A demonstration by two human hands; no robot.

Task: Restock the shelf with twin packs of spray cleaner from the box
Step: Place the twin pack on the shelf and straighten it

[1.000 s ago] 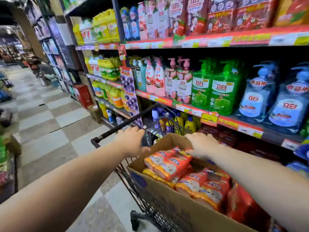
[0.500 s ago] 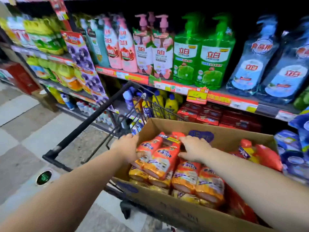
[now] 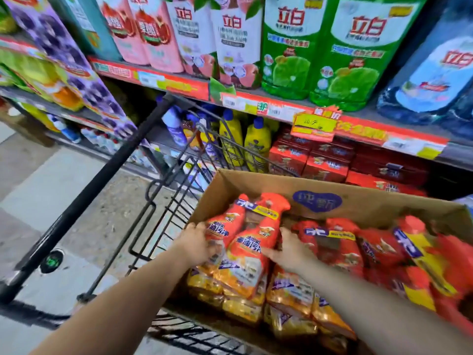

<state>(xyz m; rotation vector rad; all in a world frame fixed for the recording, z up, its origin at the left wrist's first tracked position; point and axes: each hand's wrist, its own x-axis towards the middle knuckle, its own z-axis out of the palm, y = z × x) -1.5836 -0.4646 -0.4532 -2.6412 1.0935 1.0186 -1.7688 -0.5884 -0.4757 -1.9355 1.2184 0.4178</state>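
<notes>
Cardboard box (image 3: 256, 184) open-topped — twin packs (image 3: 340, 242) crowd it side to side, dark gap by its far wall, wire cart frame (image 3: 174, 208) and handle bar (image 3: 102, 180) at its left edge, yellow bottles (image 3: 257, 144) and red cartons (image 3: 325, 165) packed under the shelf edge (image 3: 179, 84) behind — price tag (image 3: 313, 125) overhanging them.

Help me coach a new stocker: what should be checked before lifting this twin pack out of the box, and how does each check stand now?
1. Left hand against the twin pack on its left side: ok.
2. Right hand against its right side: ok.
3. Nothing lying over the pack: ok, it tops the pile.
4. Fingers curled firmly round it: cannot tell, blurred.
5. Box resting on the cart: ok.
6. Free slot for it on the shelf: cannot tell, none in view.
</notes>
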